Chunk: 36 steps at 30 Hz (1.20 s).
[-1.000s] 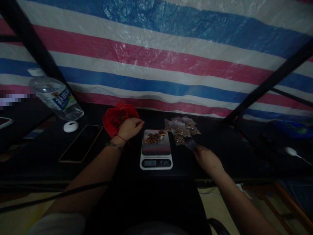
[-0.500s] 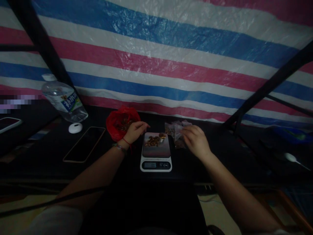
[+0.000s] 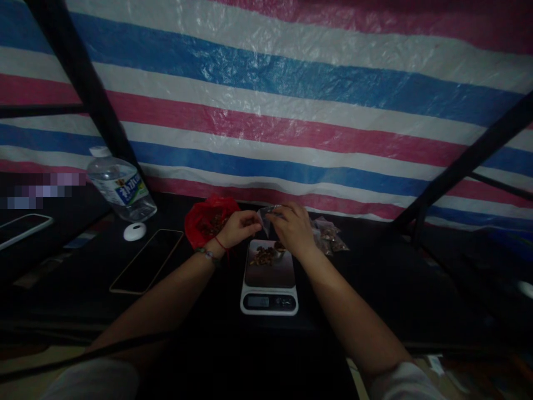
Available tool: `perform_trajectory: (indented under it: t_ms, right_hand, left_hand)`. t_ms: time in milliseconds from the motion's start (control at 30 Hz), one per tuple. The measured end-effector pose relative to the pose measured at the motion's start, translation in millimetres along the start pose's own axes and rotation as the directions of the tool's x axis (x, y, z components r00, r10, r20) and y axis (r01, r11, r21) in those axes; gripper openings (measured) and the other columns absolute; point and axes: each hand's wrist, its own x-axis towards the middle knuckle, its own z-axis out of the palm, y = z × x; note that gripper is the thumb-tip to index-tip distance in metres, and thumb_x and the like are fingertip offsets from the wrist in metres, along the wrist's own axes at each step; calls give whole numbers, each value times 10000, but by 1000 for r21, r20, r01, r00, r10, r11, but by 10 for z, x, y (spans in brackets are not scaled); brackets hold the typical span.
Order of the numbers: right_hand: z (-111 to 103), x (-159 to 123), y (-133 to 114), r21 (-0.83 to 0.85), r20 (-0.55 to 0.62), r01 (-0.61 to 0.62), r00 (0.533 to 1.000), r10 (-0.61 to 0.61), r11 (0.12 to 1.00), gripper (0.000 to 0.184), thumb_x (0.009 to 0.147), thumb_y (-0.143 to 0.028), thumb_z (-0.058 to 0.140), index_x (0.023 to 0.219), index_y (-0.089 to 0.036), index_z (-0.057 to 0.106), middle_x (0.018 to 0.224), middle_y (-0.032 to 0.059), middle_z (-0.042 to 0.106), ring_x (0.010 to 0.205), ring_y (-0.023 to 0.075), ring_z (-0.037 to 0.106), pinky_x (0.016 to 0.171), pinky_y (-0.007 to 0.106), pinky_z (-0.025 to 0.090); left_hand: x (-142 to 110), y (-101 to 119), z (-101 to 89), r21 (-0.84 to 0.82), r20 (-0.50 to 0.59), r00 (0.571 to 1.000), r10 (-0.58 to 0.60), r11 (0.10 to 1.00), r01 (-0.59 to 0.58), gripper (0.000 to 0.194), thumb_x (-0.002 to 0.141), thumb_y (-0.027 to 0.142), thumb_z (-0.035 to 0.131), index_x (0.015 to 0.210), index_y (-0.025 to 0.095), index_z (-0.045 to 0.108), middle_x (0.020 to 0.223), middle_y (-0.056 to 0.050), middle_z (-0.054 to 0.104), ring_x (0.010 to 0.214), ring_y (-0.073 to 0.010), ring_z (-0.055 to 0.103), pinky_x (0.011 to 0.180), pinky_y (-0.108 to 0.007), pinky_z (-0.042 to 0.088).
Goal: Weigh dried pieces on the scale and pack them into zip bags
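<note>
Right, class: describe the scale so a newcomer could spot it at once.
Below the striped sheet lies the dark tabletop. Near its front edge, right of the red bag, sits the white scale, brown pieces heaped on top. Its small display on the near side sets it apart.

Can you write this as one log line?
left hand: at clear bag; right hand: holding it; scale: brown pieces, small cup on top; red bag: open, near left hand; filled bags: right of scale

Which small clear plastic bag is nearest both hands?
The small clear plastic bag held in the right hand, beside the left hand; the other bags lie piled on the black tabletop, farther right.
</note>
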Motion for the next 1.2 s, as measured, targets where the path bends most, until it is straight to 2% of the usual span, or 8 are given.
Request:
perform_trajectory:
  t_ms: [100,200,333,400,533,633,867,1200]
  right_hand:
    - [74,14,40,-1,-19,-53,998,53,999,243,876,-217,556,1057,-320,682,1102,29,656,1120,256,444,961,434,335]
    - [117,-6,67,-2,-16,-118,993,118,993,254,869,-204,554,1062,-309,683,1150,40,634,1162,273,416,973,451,324]
    - [136,-68,15,49,-102,-227,968,231,973,311,861,-190,528,1143,-252,645,1229,75,581,1188,278,410,981,451,336]
    - [139,-109,-47,109,-101,-200,972,211,974,301,867,-204,520,1138,-238,645,1177,76,608,1126,253,464,958,420,366]
    - [152,-204,-159,180,-19,-87,996,92,980,240,888,-297,531,1079,-248,668,1055,50,673,1024,232,522,889,385,405]
    - [168,-268,-172,188,12,-96,995,95,977,256,875,-340,567,1086,-233,664,1012,51,694,998,229,537,874,383,409]
    - [199,-323,-115,285,11,-116,993,118,951,202,884,-288,563,1004,-200,699,890,51,715,895,204,571,836,360,432]
    - [124,-321,-150,459,-87,-45,992,96,887,206,891,-226,528,1008,-186,693,847,52,708,825,184,590,787,354,476]
  left_hand:
    - [86,-58,32,77,-62,998,0,997,5,299,735,419,651,678,131,592,599,0,584,520,-102,526,485,-201,413]
    - [114,-141,90,57,-173,985,-25,998,35,263,767,380,604,654,143,582,575,10,578,463,-88,503,451,-198,397]
    - [57,-219,121,69,-355,934,-35,996,64,234,798,356,572,702,149,622,561,14,585,487,-96,533,488,-203,423]
    - [4,-230,133,78,-401,915,-39,994,77,227,802,359,573,739,150,635,612,2,624,504,-99,548,498,-209,436]
    - [-97,-199,185,124,-335,942,30,992,13,225,795,371,595,756,154,638,710,-27,668,577,-123,587,549,-234,476]
    - [-146,-147,226,247,-265,950,165,964,-99,205,812,349,601,753,159,652,741,-43,666,676,-144,610,634,-258,496]
    - [-159,-96,260,393,-111,913,392,861,-322,188,857,298,576,764,164,671,725,-40,652,693,-136,604,645,-257,488]
    - [-161,-65,248,417,-84,896,436,832,-366,182,871,274,564,773,165,673,703,-27,635,668,-125,587,609,-239,463]
